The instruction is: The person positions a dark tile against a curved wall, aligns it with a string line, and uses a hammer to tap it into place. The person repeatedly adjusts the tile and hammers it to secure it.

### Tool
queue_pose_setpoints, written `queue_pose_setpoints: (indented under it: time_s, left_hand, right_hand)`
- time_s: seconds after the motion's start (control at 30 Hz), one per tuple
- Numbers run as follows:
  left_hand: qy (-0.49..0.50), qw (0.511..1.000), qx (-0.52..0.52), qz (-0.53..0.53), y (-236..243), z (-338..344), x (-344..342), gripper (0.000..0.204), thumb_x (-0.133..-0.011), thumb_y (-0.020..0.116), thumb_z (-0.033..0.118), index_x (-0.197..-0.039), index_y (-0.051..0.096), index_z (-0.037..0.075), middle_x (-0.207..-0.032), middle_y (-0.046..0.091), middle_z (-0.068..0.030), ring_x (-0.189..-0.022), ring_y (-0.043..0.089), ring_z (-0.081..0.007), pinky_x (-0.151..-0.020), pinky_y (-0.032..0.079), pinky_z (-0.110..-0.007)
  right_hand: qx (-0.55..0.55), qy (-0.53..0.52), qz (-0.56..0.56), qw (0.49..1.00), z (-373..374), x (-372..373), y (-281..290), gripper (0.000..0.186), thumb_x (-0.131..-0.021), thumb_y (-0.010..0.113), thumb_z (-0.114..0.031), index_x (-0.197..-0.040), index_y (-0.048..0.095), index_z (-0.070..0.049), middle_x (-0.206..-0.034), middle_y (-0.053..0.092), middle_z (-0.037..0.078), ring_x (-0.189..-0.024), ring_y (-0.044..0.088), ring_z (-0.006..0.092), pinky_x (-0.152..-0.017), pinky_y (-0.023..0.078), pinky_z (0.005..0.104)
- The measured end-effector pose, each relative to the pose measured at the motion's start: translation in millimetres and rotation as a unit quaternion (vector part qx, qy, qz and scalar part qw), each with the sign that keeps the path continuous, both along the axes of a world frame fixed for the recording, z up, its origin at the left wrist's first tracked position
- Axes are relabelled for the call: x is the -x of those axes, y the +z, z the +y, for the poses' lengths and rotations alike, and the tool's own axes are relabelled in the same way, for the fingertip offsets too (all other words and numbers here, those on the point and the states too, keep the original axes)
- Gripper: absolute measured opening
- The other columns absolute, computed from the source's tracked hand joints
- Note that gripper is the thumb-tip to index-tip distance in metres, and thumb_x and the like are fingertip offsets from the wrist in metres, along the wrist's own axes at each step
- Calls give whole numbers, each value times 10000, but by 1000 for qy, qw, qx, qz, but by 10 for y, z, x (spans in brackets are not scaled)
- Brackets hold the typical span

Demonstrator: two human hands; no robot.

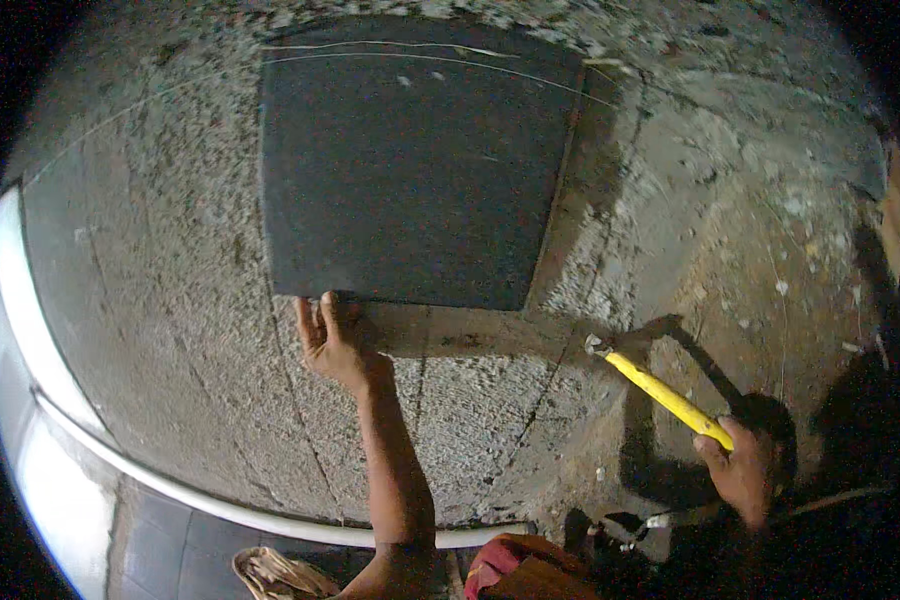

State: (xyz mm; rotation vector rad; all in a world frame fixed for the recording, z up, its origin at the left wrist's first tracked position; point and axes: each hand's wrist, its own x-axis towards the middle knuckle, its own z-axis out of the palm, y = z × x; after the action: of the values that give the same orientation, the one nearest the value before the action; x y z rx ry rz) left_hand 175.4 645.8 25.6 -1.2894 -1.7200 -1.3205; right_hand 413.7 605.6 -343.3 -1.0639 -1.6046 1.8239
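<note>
Can see a white pipe (pixel 270 519) curving across the near left, between dark paving (pixel 175 535) and rough grey ground (pixel 200 330). To the near right, find a yellow tool (pixel 670 393) gripped by the near end, probably to leave reach, with the right hand (pixel 745 470) wrapped tight round it; pointing far left, metal head near the right corner of the dark tile (pixel 420 180). Farther left, find the left hand (pixel 340 350) partly open, fingertips at the tile's near edge, seemingly to steady it; cannot tell whether truly gripping or only touching. Beyond, see the tile itself in the far middle, casting shadow along near and right sides, so apparently standing proud of the ground. Across its far part, see thin strings (pixel 370 55), perhaps stretched as a guide.
</note>
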Motion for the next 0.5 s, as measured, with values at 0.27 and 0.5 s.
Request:
queue_pose_setpoints:
  time_s: [0.27, 0.5]
  left_hand:
    - [-11, 998, -27, -50, -110, -202, 145, 455, -827, 600, 49, -1250, 447, -20, -853, 615, -61, -680, 556, -96, -580, 458, -222]
    - [49, 998, -35, -18, -33, -137, 126, 429, -809, 625, 55, -1212, 500, -17, -892, 617, -66, -739, 554, -107, -668, 456, -233]
  right_hand:
    - [94, 43, 7, 995, 241, 2, 301, 586, -772, 632, -383, -1126, 513, 68, -941, 597, 235, -864, 576, 341, -777, 456, 382]
    - [-6, -63, -13, 998, 163, -43, 198, 539, -797, 611, -407, -1051, 537, 63, -823, 585, 193, -777, 565, 285, -713, 456, 370]
